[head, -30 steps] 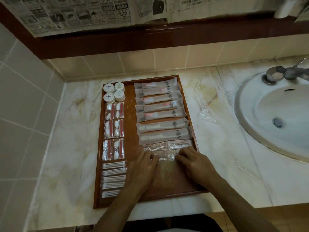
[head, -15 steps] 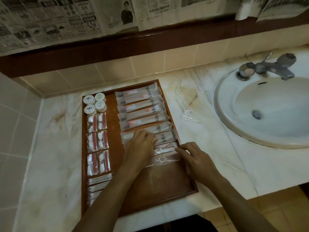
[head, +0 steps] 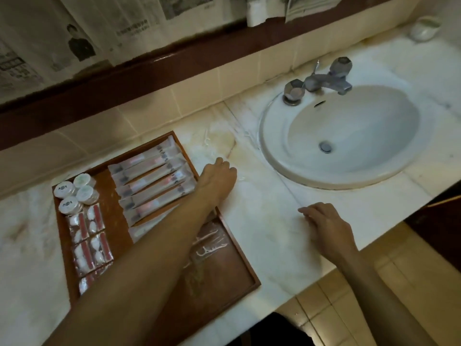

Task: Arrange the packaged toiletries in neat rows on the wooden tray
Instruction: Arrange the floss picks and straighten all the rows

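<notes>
The wooden tray [head: 239,260] is set on the marble counter [head: 274,221], left of the sink [head: 349,136], and is seen at a slant. On it, long toothbrush packets [head: 152,181] are laid in a stacked row along the far right part, each parallel to the next. Four round white-capped pots [head: 74,193] are grouped in the far left corner, and below them paired sachets with red strips [head: 87,236] are lined down the left side. Two clear packets with white combs [head: 212,243] are placed side by side near the right rim, partly hidden by the left forearm.

The left hand [head: 219,181] is stretched across the tray and past its right rim — it is lowered onto the counter there, fingers curled downward. Something thin and clear can be made out at its fingertips, but whether it is pinched cannot be told. The right hand [head: 326,226] is rested on the counter near the front edge, well apart from the tray, its fingers loosely bent and nothing held in them.

A metal tap [head: 321,81] is mounted behind the basin, and newspaper sheets [head: 99,28] are hung over the wall above the dark ledge.
</notes>
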